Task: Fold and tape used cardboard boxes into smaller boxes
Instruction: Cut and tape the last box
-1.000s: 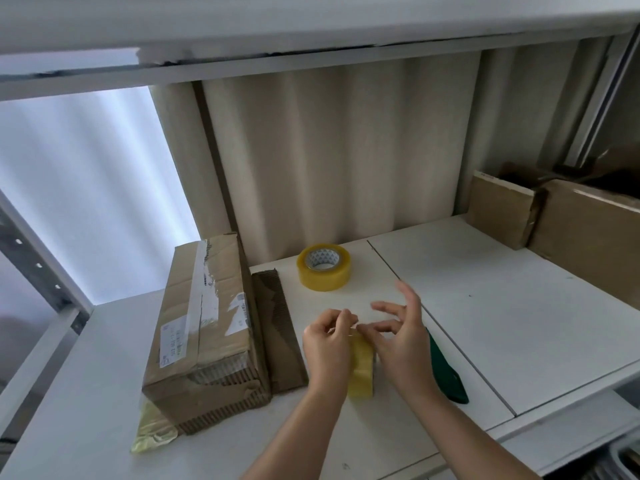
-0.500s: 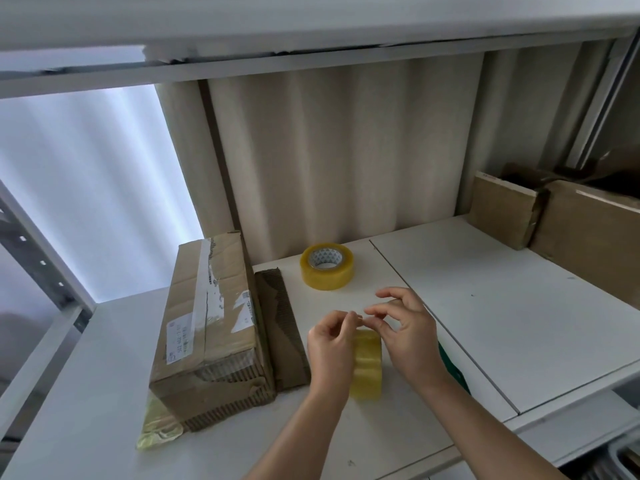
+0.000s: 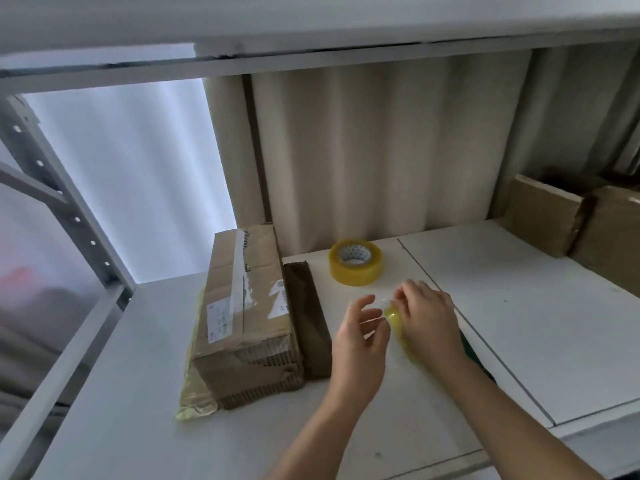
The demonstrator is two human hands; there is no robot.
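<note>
Our right hand (image 3: 427, 320) pinches a blurred tape strip (image 3: 398, 323), hiding a green object; left hand (image 3: 360, 341) hangs loose. One tape roll (image 3: 355, 261), one folded box (image 3: 242, 317).

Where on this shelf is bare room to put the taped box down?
Free: the right panel between the seam and the stacked cardboard, and the near-left surface in front of the cardboard box. Crowded: the middle, with the tape roll, both hands and the flattened strip.
</note>
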